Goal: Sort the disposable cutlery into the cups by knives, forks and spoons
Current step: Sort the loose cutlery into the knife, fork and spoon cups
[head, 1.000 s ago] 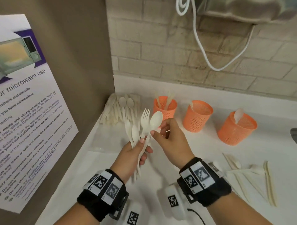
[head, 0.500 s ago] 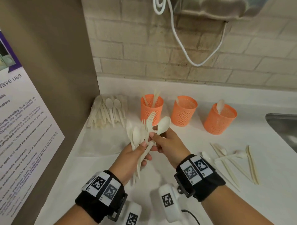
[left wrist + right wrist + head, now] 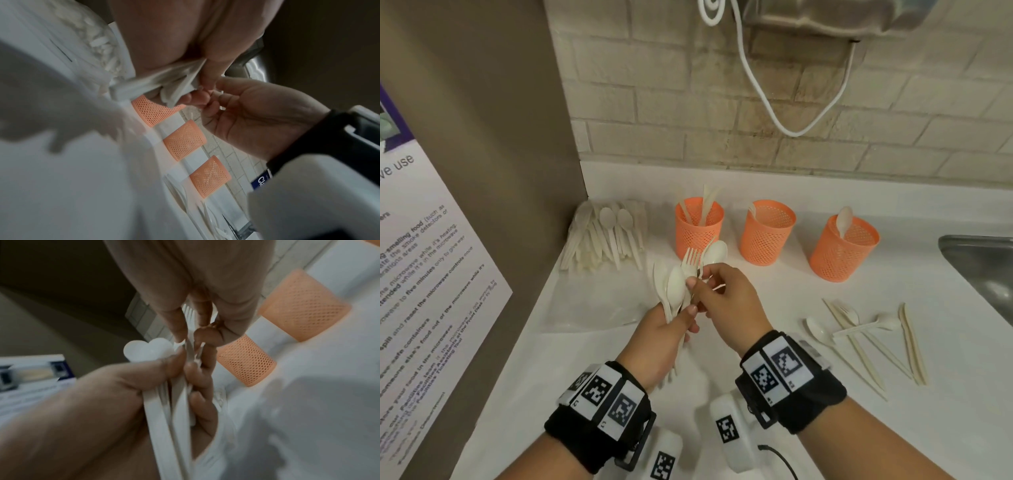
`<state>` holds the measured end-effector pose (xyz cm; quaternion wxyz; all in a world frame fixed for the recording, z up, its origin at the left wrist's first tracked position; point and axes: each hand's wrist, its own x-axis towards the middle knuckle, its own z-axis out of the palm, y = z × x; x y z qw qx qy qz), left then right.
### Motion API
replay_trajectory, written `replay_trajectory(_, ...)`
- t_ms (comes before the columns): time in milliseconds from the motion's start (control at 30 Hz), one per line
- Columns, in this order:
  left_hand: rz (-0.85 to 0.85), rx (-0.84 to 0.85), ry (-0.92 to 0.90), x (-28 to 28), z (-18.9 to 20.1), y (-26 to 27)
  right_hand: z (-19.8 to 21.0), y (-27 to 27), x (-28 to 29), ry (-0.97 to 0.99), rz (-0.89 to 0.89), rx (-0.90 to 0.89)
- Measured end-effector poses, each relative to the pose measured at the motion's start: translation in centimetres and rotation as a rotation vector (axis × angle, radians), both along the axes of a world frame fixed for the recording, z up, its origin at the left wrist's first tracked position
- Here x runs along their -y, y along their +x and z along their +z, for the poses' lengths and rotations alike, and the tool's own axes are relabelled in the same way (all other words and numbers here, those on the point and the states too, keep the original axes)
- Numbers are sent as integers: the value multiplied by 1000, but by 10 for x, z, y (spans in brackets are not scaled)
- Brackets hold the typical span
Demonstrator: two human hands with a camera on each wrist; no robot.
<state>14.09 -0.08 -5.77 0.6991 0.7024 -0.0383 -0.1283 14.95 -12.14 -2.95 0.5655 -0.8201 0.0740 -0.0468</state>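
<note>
My left hand (image 3: pixel 671 325) grips a bundle of cream plastic cutlery (image 3: pixel 674 284) by the handles, spoons and a fork fanned upward. My right hand (image 3: pixel 717 294) pinches pieces at the bundle's right side, a spoon (image 3: pixel 715 253) and a fork (image 3: pixel 690 262) rising above its fingers. Three orange mesh cups stand behind: the left cup (image 3: pixel 698 226) holds knives, the middle cup (image 3: pixel 767 233) shows one fork tip, the right cup (image 3: pixel 842 250) holds a spoon. In the right wrist view the right hand's fingertips (image 3: pixel 197 331) close on the handles (image 3: pixel 176 402).
A pile of cutlery (image 3: pixel 602 236) lies on a clear plastic bag (image 3: pixel 592 298) in the back left corner. Loose knives, a fork and spoons (image 3: pixel 866 329) lie scattered on the white counter (image 3: pixel 893 428) at the right. A steel sink (image 3: pixel 983 267) sits far right; a brown wall with a poster (image 3: pixel 431 274) stands left.
Both hands stayed together on the bundle. The spoon in the right hand's pinch tilted further right, away from the fork. The head view shifted right, bringing the sink into view.
</note>
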Motion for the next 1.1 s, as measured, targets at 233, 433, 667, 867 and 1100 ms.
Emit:
replay_trajectory(233,-34,1,11,-2,5,2,11,3,11,465,43,-134)
replay_trajectory(433,27,-44,49,0,2,5,20,7,11,428,-124,51)
replay_trajectory(667,69,-82,-80,-5,5,7,38,2,20,443,5,132)
replay_trajectory(867,37,-104,-138,-2,10,7,11,-2,9,0,136,18)
replay_trajectory(1100,-73,-90,-56,-2,8,6,4,5,4,75,66,-33)
